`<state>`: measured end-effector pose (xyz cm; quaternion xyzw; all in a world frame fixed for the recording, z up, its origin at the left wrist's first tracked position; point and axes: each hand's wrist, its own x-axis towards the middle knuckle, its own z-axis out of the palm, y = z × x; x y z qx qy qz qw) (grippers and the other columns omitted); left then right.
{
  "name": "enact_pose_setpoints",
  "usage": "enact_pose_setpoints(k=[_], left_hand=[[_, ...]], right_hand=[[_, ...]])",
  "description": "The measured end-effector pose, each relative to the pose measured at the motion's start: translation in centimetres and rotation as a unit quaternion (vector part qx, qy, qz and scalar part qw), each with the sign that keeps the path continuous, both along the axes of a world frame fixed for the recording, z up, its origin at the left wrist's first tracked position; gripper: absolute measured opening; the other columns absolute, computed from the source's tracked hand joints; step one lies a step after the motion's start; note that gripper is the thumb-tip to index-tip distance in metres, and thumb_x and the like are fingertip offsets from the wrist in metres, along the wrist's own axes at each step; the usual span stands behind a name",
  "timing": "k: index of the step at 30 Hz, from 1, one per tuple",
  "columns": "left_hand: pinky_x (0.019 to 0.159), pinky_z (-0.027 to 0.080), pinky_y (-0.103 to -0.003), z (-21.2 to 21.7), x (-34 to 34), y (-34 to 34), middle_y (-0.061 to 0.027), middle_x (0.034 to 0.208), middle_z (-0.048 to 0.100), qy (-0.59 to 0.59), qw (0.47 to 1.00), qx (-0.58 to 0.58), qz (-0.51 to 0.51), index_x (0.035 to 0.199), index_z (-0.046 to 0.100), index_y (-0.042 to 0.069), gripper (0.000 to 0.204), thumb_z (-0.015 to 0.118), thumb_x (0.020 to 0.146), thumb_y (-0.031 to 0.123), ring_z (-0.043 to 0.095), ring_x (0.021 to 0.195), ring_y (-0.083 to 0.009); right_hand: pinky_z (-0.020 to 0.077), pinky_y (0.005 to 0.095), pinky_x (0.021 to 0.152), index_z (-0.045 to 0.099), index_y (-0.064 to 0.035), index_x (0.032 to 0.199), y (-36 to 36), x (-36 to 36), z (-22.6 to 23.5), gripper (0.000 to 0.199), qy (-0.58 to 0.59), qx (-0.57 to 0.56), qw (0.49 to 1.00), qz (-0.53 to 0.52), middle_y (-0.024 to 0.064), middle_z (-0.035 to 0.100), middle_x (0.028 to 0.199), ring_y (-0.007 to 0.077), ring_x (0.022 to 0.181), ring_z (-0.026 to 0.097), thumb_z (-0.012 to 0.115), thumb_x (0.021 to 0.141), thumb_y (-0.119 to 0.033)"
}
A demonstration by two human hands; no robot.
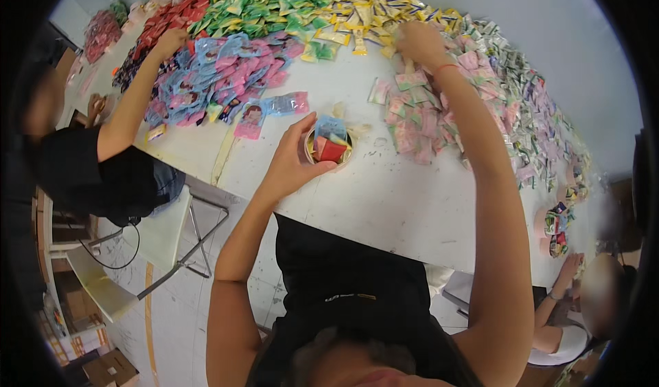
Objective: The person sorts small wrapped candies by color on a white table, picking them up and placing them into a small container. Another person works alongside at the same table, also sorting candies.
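Note:
My left hand (295, 164) is wrapped round a small round tub (308, 150) on the white table. Inside the tub lie small wrapped sweets, among them a red packet (331, 150) and a blue one (330, 127) sticking up. Farther off to the right, my right hand (420, 45), with a red cord at its wrist, is in the far piles. Its curled fingers touch the edge of the yellow-and-white packets (371, 9), and what they pinch is hidden. Pink-and-green packets (415, 112) spread below that wrist. Pink-and-blue packets (237, 64) are heaped left of the tub.
Green packets (254, 6), red packets (168, 23) and silvery-green packets (525, 98) form a bank along the wall. Filled tubs (551, 223) stand at the table's right. A co-worker's arm (130, 105) reaches in from the left; another person (559, 332) sits at the right. A folding chair (165, 239) stands left.

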<state>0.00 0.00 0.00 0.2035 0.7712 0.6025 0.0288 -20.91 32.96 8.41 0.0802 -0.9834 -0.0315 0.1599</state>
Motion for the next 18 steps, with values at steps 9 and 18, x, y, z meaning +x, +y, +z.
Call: enact_pose_setpoints(k=[9,18], left_hand=[[0.073,0.049,-0.034,1.2,0.4,4.9,-0.0080,0.091,0.059,-0.064,0.995,-0.069,0.032,0.106,0.052,0.003,0.058,0.089,0.069,0.028,0.059,0.081,-0.0211],[0.066,0.048,-0.032,2.1,0.7,8.3,-0.0074,0.086,0.059,0.005,0.993,-0.108,0.036,0.096,0.050,0.004,0.053,0.089,0.067,0.024,0.057,0.073,-0.0173]], right_hand=[[0.0479,0.0277,0.074,0.070,-0.0043,0.097,-2.4,21.3,4.1,0.025,-0.101,-0.552,0.819,0.118,0.0003,0.068,0.082,0.0101,0.075,0.059,0.075,0.084,-0.025],[0.0440,0.0293,0.064,0.065,-0.0005,0.096,-1.9,27.0,3.1,0.024,-0.167,-0.447,0.865,0.152,0.0066,0.062,0.078,0.0093,0.072,0.056,0.078,0.083,-0.015]])
